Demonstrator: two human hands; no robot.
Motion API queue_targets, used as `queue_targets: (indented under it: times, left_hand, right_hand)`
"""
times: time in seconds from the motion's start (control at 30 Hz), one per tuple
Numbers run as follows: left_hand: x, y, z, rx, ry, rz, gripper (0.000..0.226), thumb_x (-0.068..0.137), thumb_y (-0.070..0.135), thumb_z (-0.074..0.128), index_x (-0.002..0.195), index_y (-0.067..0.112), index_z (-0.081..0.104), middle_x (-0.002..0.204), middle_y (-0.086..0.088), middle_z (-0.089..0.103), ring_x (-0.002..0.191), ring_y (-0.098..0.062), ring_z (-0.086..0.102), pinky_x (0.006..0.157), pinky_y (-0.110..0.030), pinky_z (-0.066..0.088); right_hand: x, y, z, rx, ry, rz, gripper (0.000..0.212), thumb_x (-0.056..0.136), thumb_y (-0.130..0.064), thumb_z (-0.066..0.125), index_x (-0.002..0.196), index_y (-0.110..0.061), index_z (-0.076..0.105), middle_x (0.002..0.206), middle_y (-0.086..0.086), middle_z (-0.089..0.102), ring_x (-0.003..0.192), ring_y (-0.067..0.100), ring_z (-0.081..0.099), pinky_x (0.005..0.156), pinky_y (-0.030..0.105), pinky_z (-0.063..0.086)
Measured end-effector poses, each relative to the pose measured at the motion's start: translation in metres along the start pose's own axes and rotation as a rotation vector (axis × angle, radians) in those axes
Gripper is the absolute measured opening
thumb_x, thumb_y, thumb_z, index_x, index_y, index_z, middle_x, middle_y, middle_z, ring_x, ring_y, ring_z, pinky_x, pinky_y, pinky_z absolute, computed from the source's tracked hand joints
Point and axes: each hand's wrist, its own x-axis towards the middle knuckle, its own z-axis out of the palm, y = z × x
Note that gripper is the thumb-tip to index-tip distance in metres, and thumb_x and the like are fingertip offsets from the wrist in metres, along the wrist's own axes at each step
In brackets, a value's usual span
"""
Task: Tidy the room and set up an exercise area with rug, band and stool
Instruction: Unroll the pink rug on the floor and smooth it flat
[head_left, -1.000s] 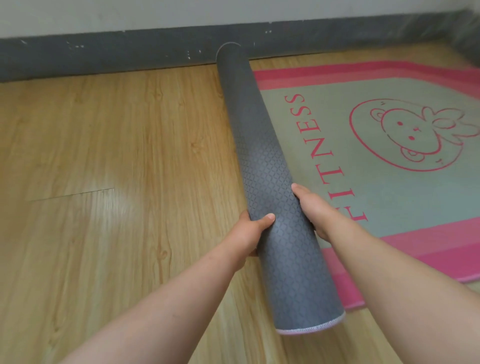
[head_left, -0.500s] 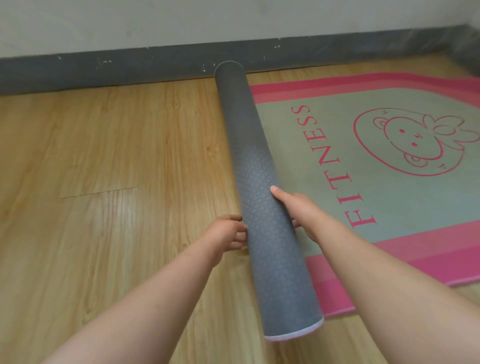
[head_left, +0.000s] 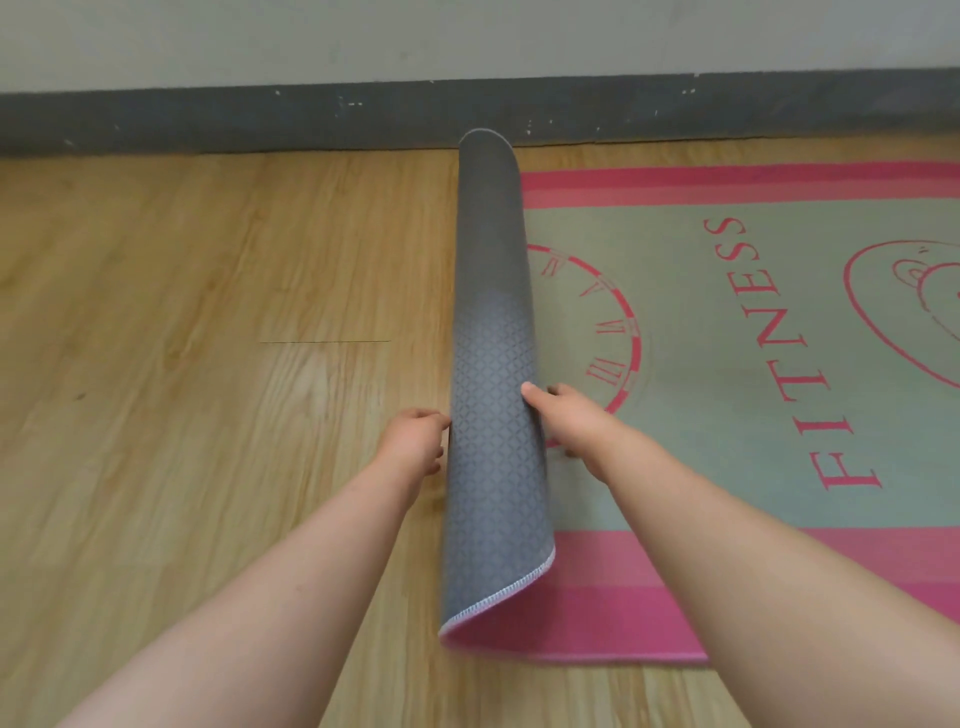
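Note:
The rug (head_left: 696, 374) lies mostly unrolled on the wooden floor, green-grey with pink borders, a clock print, the word FITNESS and a cartoon face. Its left end still curls up as a grey patterned flap (head_left: 493, 322) that runs from near me toward the wall. My right hand (head_left: 566, 415) holds this flap from the right, thumb on the grey side and fingers behind it. My left hand (head_left: 415, 441) sits loosely curled against the flap's left side and grips nothing. No band or stool is in view.
Bare wooden floor (head_left: 208, 364) stretches to the left of the rug. A dark grey baseboard (head_left: 260, 119) and a pale wall run across the back, close to the rug's far end.
The roll has moved left and opened out, so the clock print now shows and only a curled flap is left. My left hand let go of the roll; my right hand stayed on it.

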Motion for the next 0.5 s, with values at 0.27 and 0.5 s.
queue_targets:
  times: [0.27, 0.5]
  left_hand:
    - [0.001, -0.008, -0.044, -0.089, 0.026, 0.012, 0.019, 0.095, 0.008, 0.045, 0.105, 0.009, 0.061, 0.087, -0.005, 0.061, 0.072, -0.017, 0.054, 0.06, -0.024, 0.044]
    - [0.004, -0.015, -0.086, -0.166, 0.097, -0.025, 0.018, 0.096, 0.016, 0.051, 0.112, 0.009, 0.055, 0.107, -0.007, 0.055, 0.094, -0.024, 0.059, 0.085, -0.038, 0.052]
  right_hand:
    - [-0.005, -0.018, 0.049, 0.302, -0.107, 0.003, 0.01, 0.097, -0.032, 0.051, 0.104, -0.026, 0.048, 0.102, 0.001, 0.057, 0.086, 0.021, 0.055, 0.074, 0.033, 0.046]
    - [-0.019, -0.036, 0.077, 0.148, -0.157, 0.033, 0.046, 0.099, -0.024, 0.049, 0.143, -0.027, 0.036, 0.096, -0.003, 0.052, 0.094, 0.023, 0.052, 0.095, 0.045, 0.046]
